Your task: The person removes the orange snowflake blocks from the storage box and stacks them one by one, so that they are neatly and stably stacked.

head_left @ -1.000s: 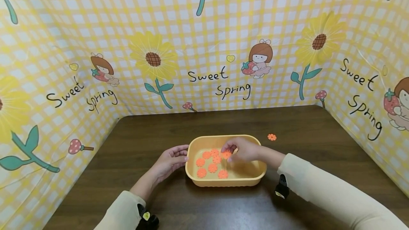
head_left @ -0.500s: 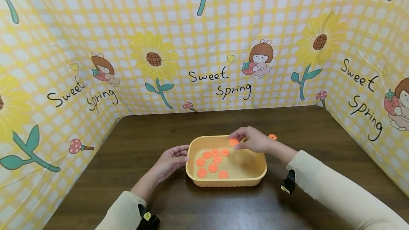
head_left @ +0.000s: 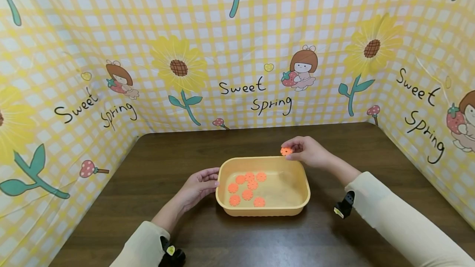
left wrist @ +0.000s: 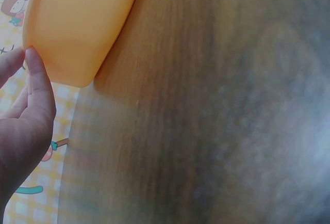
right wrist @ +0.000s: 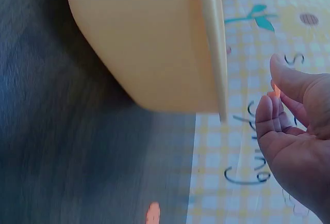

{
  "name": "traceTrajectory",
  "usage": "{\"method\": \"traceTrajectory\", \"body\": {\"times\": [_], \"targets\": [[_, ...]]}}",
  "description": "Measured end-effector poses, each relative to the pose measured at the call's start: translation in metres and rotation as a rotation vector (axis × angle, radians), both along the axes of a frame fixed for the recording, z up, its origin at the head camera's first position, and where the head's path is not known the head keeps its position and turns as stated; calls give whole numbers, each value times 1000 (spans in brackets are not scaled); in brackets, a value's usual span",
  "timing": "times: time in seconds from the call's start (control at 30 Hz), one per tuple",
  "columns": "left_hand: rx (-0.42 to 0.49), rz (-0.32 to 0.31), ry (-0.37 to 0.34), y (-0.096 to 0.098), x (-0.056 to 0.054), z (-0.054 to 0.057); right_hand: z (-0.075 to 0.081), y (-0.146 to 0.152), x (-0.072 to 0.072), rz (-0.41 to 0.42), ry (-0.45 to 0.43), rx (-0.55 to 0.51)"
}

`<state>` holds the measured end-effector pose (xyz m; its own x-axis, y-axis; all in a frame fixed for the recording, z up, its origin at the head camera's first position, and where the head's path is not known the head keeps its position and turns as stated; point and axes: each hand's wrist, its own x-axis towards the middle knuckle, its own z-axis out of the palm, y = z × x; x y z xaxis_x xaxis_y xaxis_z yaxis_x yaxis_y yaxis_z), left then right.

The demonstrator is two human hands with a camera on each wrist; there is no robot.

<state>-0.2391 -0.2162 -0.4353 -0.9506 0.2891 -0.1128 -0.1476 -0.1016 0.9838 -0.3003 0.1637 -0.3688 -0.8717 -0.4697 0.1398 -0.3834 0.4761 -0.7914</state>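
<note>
A light-orange plastic basin (head_left: 262, 211) stands on the dark wooden table, with several orange flower-shaped discs (head_left: 247, 195) lying loose in its left half. My left hand (head_left: 198, 186) holds the basin's left end by the rim, thumb and fingertips at the edge; the left wrist view shows the same hand (left wrist: 28, 115) against the basin's outer wall (left wrist: 77, 33). Just above the far right rim, my right hand (head_left: 309, 151) pinches one orange flower-shaped disc (head_left: 286, 151) between thumb and fingers. In the right wrist view that disc (right wrist: 277, 89) is mostly hidden by the fingers.
One more orange disc (right wrist: 152, 213) lies on the table to the right of the basin, hidden behind the right hand in the head view. A checked cloth (head_left: 237, 52) printed with sunflowers hangs around the table's back and sides.
My right hand has lifted an orange flower-shaped disc out of the basin and carried it right and away, past the far rim. The left hand and basin stay in place.
</note>
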Motion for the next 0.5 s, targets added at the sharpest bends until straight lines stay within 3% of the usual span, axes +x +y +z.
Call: {"method": "traceTrajectory", "body": {"times": [0.23,0.5], "targets": [[-10,8,-5,1,0,1,-4,24,-8,-66,9,-55],[-21,13,-11,1,1,2,-20,50,-16,-175,9,-38]]}}
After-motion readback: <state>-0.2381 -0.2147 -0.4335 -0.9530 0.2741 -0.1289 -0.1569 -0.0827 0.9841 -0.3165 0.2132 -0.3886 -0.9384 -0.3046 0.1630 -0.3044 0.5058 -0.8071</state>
